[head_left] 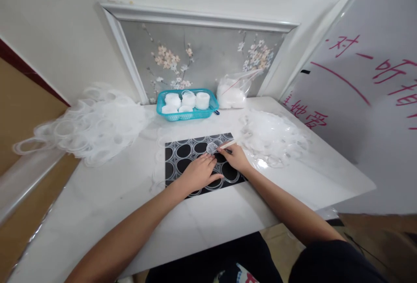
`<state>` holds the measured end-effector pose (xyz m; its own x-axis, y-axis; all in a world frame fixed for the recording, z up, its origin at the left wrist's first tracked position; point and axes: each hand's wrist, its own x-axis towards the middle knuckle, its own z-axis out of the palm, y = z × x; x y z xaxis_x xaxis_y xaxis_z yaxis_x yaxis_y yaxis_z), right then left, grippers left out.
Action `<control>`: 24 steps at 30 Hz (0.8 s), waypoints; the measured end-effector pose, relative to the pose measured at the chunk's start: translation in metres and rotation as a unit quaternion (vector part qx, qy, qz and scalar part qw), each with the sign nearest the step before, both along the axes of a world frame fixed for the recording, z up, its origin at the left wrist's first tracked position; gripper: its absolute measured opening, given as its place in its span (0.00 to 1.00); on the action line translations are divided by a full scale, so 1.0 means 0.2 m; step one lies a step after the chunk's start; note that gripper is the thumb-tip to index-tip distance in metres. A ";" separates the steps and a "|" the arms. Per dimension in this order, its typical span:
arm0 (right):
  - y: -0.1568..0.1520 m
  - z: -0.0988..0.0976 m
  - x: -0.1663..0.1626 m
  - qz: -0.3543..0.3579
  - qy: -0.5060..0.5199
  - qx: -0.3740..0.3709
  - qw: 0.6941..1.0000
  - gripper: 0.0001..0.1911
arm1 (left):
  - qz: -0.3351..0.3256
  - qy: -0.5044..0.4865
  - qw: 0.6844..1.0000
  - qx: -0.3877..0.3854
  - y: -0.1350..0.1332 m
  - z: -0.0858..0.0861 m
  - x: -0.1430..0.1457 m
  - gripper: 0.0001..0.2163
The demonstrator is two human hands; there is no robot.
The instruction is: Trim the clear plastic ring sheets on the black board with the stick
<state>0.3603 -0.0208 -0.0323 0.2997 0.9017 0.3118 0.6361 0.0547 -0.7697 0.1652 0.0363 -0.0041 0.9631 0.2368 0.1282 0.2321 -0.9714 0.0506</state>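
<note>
Hands were both extended forward over the white marble-patterned worktop. Left hand lay palm down, fingers spread flat, its grip fully open and pressing on the black rectangular sheet covered with clear plastic rings. Right hand was curled, grip pinched closed on a thin pale stick, just beside a small clear round disc lying on the sheet.

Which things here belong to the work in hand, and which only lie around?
In use: left hand flat on the black sheet; right hand holding a thin stick beside a small clear disc.
Lying about: blue basket; plastic bag; left pile of clear rings; right pile of clear rings; whiteboard.
</note>
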 end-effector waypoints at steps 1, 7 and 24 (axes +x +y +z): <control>0.00 0.00 0.00 -0.001 -0.011 0.001 1.000 0.12 | -0.002 0.003 1.000 -0.004 0.00 0.00 0.00 0.29; -0.04 -0.01 -0.07 0.017 -0.189 0.007 0.982 0.11 | -0.018 0.051 0.997 -0.056 0.01 0.06 -0.02 0.33; -0.16 0.02 0.11 -0.104 -0.045 -0.042 0.993 0.14 | 0.011 0.007 1.000 0.019 -0.04 0.09 0.03 0.31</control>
<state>0.3824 -0.0533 -0.0273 0.4569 0.8469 0.2720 0.6930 -0.1472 -0.7058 0.1705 0.0289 0.0147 0.9596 0.2526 0.1237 0.2534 -0.9673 0.0097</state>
